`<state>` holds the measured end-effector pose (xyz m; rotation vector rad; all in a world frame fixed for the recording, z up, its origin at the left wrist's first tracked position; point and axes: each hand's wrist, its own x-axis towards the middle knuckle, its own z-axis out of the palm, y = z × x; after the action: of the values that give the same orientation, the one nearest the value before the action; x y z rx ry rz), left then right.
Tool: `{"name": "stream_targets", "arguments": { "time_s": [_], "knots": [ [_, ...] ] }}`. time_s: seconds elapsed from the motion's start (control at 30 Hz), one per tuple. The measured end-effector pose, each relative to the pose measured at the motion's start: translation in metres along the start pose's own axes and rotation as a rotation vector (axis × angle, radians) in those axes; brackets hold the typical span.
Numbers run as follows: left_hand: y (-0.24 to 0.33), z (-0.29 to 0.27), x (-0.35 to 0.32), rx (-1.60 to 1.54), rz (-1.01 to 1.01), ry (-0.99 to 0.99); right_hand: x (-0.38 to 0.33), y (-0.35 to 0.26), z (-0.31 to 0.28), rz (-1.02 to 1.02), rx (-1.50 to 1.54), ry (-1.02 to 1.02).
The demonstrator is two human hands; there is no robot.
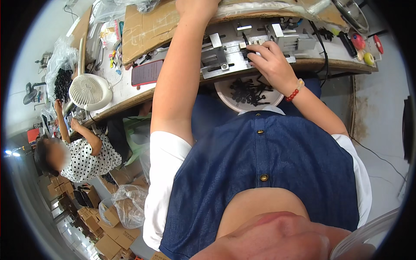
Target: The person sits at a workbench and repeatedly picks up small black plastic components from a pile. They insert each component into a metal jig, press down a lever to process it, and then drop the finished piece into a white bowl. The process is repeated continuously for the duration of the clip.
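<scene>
The metal jig (242, 47) sits on the bench (125, 93). The bowl of small parts (249, 93) is just below it, near the person. The fan (90, 91) and phone (146, 72) lie to the left.

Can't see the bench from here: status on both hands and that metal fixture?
Right hand fingers on small black part at metal fixture. Left hand out of frame, arm reaching over cardboard. White bowl of black parts below bench edge. Nothing blocking.

Blue buttoned vest (268, 160) over white sleeves; red bead bracelet (294, 91).
</scene>
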<state>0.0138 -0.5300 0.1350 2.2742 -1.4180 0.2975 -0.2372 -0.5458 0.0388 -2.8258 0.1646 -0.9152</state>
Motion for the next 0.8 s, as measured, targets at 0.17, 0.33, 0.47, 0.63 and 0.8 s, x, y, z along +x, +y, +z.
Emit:
{"name": "stream_targets", "arguments": {
  "time_s": [0.17,0.33,0.47,0.63,0.8],
  "knots": [
    [-0.002,-0.009,-0.02,-0.329,-0.034,-0.02,0.013,0.004,-0.014,-0.039,0.06,0.027],
    [0.015,-0.006,-0.106,-0.766,0.092,0.166,0.067,0.043,-0.026,-0.018,0.052,0.172],
    [0.031,0.014,-0.172,-0.716,0.159,0.115,0.138,0.067,-0.014,0.034,-0.061,0.252],
    [0.036,0.045,-0.183,-0.637,0.129,0.038,0.168,0.085,-0.003,0.029,-0.332,0.117],
    [0.035,0.055,-0.186,-0.583,0.121,0.071,0.157,0.069,-0.017,0.053,-0.043,0.187]
  ]
}}
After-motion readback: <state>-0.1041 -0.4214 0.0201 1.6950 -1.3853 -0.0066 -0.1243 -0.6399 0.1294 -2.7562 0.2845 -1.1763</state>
